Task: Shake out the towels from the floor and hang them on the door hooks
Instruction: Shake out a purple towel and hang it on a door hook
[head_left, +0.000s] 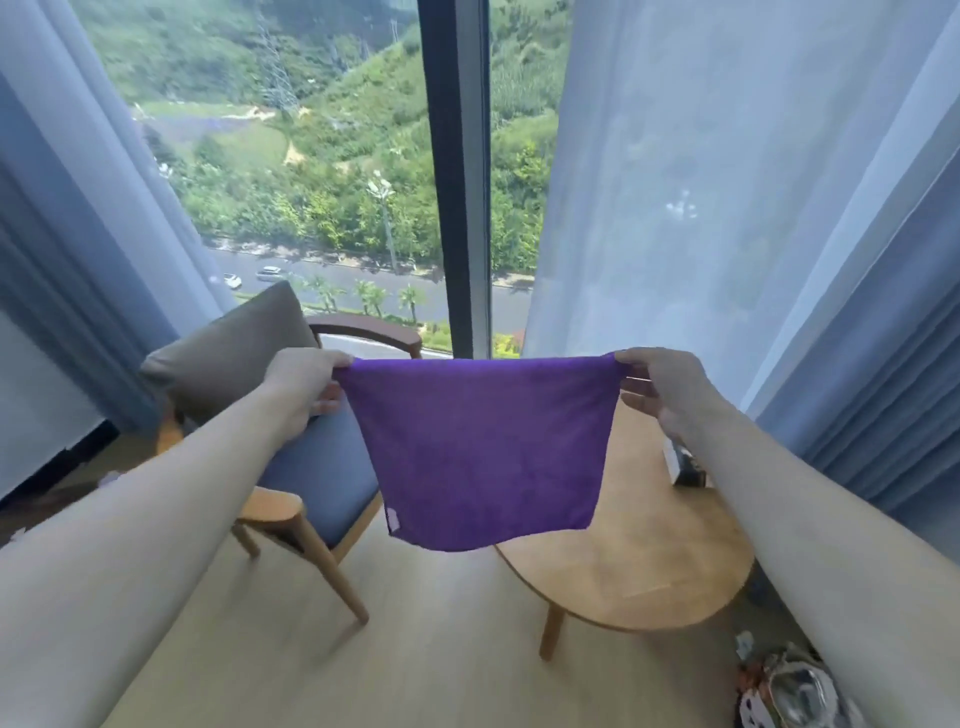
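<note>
Your left hand (304, 382) pinches the upper left corner of the purple towel (480, 452), thumb on top and fingers curled under the cloth. Your right hand (657, 392) pinches the upper right corner in the same grip, thumb and forefinger closed on the hem, the other fingers loosely bent below. Between the two corners the top edge runs nearly straight, and the towel hangs flat and open in the air in front of you, both arms stretched forward. A small pale label (394, 519) sits at its lower left corner.

Behind the towel's left half stands a wooden chair (311, 499) with a blue seat and a grey-brown cushion (234, 348) leaning against its back; your left hand is over the seat. Below and behind the towel's right half is a round wooden bench (639, 566), and the towel's lower edge hangs in front of its near rim; whether they touch you cannot tell. A small box-like thing (683, 462) stands on the bench beside your right forearm, too hidden to name. On the pale wood floor (415, 665) at lower right lies a crumpled shiny bag (789, 691).

Straight ahead is a tall window (322, 156) with a dark upright frame (457, 176), a sheer curtain (701, 182) over its right side and blue drapes (883, 364) at both edges.
</note>
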